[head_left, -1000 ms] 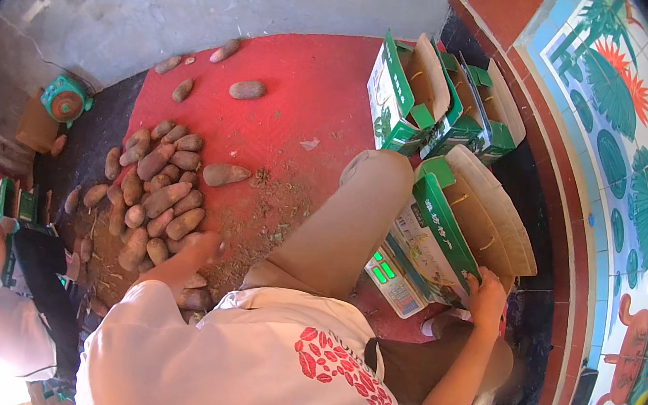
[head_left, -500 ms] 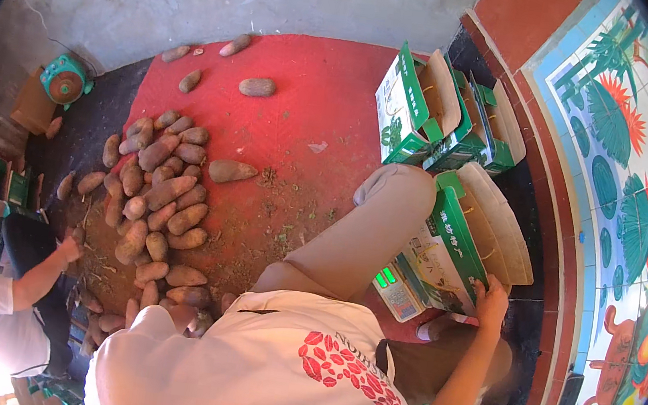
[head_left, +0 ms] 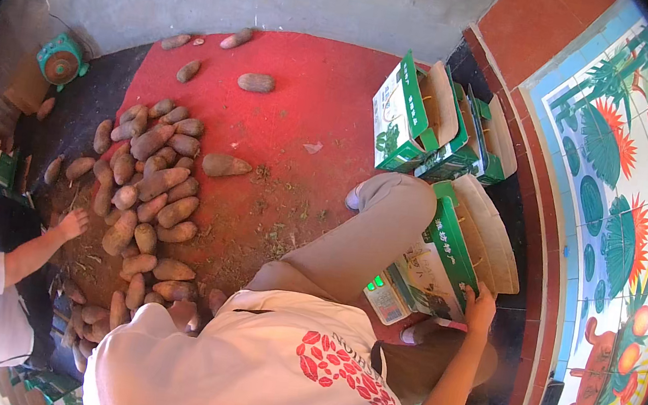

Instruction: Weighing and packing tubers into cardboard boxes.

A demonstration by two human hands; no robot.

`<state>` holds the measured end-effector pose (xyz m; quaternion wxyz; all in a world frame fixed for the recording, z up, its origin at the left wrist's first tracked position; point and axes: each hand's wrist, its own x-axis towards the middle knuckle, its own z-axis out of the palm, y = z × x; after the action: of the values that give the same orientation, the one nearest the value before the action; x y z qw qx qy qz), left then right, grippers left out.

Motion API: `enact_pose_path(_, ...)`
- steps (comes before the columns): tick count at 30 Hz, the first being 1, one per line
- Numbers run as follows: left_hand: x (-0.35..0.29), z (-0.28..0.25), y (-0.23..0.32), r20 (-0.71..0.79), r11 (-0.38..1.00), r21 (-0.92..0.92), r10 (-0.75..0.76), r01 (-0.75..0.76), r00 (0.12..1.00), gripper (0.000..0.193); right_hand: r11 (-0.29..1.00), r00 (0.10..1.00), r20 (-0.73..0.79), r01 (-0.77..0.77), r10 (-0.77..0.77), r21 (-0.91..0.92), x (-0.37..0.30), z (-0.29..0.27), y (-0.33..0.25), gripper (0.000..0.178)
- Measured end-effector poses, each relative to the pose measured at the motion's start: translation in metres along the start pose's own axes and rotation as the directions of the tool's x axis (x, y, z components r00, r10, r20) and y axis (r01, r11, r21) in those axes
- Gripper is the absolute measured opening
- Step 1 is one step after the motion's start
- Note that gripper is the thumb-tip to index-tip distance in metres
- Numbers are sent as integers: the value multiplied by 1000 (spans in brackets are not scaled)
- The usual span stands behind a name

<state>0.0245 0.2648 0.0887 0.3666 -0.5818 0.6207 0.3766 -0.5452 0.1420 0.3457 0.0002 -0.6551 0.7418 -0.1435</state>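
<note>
Crouching at the far left edge, another person in a pale shirt stretches a hand [head_left: 72, 224] toward the near-left side of a pile of sweet potatoes [head_left: 149, 189] spread on a red mat [head_left: 311, 112]. That hand hovers just beside the tubers; I cannot tell whether it touches one. Farther left, a round green scale [head_left: 60, 62] sits on the dark floor near the grey wall.

More sweet potatoes trail toward the near edge of the pile, where they meet the wearer's white shirt [head_left: 255, 372]. The wearer's left hand is hidden behind that shirt, down by the nearest tubers, so its grip cannot be judged. One lone sweet potato [head_left: 224, 164] lies apart to the right of the heap, and a few strays [head_left: 255, 81] rest toward the far side of the mat.

A tan-trousered knee [head_left: 388, 210] rises in the middle. Right of it stands an open green and white carton [head_left: 455, 255] with brown flaps folded out. The right hand [head_left: 479, 307] rests on the carton's near edge, fingers curled over the cardboard, grasping it. Two more open green cartons [head_left: 423, 121] stand farther off, close against the tiled wall with painted flowers [head_left: 624, 199] on the right.
</note>
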Motion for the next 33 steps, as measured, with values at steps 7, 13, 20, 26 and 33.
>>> enact_pose_path(7, -2, -15, 6, -19, 1000, 22, -13, 13, 1000, 52, 999, 997, 48, -53, 53, -6, 0, 1, 4, 16)
enact_pose_path(13, -5, -31, 1, -32, 998, 54, -41, 42, 999, 53, 998, 998, 31, -49, 48, 39, -1, 6, 13, 21)
enact_pose_path(20, -7, -54, -1, -53, 994, 83, -72, 76, 996, 54, 999, 999, 47, -19, 17, 38, 5, 3, 6, 18)
enact_pose_path(26, 19, -89, -13, -259, 1000, -16, -25, 22, 965, 66, 996, 1000, 12, -26, 25, 82, -1, 1, 4, 18)
enact_pose_path(33, 28, -170, 32, -459, 973, -221, -170, 73, 872, 76, 996, 999, 43, 17, -20, 85, -3, -1, 2, 19)
